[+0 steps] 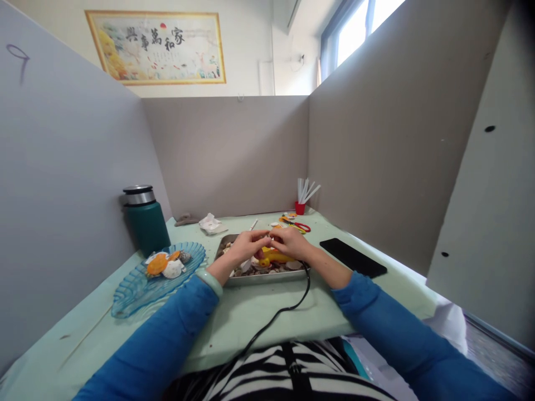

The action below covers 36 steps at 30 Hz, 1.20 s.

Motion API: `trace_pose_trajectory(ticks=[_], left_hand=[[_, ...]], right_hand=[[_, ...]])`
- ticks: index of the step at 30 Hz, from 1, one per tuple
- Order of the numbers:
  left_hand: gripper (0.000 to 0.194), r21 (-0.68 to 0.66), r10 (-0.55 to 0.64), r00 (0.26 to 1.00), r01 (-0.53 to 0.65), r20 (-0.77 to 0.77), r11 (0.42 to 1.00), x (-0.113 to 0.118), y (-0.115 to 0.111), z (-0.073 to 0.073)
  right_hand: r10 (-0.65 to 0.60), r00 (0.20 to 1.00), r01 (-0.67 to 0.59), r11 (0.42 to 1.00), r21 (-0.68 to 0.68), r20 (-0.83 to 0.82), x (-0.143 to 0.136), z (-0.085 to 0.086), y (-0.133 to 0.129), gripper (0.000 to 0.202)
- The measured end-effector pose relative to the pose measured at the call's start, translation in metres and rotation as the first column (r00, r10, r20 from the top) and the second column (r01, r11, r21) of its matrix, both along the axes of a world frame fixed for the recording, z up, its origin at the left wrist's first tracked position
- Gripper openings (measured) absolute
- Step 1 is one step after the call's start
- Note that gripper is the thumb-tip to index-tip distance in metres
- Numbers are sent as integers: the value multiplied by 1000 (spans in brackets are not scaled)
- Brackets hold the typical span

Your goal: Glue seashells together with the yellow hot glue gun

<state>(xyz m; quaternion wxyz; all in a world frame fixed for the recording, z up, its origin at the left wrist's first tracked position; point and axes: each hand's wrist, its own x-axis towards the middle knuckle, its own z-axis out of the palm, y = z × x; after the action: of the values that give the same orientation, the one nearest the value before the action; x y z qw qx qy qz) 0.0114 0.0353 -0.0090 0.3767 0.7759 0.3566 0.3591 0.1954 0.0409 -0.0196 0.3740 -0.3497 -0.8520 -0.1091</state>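
Note:
My left hand [249, 245] and my right hand [290, 243] meet over a metal tray [254, 280] of seashells. The fingers of both hands are bent together at the tips, closed around something small that they hide. Just below my right hand, a yellow hot glue gun [276, 257] lies across the shells. Its black cord [288, 308] runs out past the tray's front edge toward my lap. Loose shells [293, 265] show around the glue gun. A thin white stick [253, 224] juts up behind my left hand.
On the left stand a blue fluted plate [137, 295] with orange and white shells [157, 264] and a green bottle [146, 225]. Scissors [301, 226], a red cup [300, 208] of white sticks and crumpled tissue [210, 224] lie behind. A black phone [353, 257] is right. Partitions enclose the table.

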Motion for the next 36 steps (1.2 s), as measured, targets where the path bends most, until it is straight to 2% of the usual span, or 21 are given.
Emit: trace_pose_trajectory(ticks=[4, 12, 31, 36], left_hand=[[60, 22, 45, 996, -47, 77, 999, 3, 1, 0], [44, 114, 73, 997, -75, 15, 991, 2, -3, 3], [41, 61, 59, 998, -60, 19, 996, 2, -2, 1], [39, 84, 53, 999, -53, 2, 995, 1, 0, -1]], right_hand=[[1, 1000, -1, 1000, 2, -23, 0, 2, -1, 16], [-4, 999, 4, 1000, 19, -33, 0, 3, -1, 19], [0, 1000, 0, 1000, -9, 15, 0, 4, -4, 19], [7, 1000, -7, 1000, -19, 10, 0, 4, -4, 19]])
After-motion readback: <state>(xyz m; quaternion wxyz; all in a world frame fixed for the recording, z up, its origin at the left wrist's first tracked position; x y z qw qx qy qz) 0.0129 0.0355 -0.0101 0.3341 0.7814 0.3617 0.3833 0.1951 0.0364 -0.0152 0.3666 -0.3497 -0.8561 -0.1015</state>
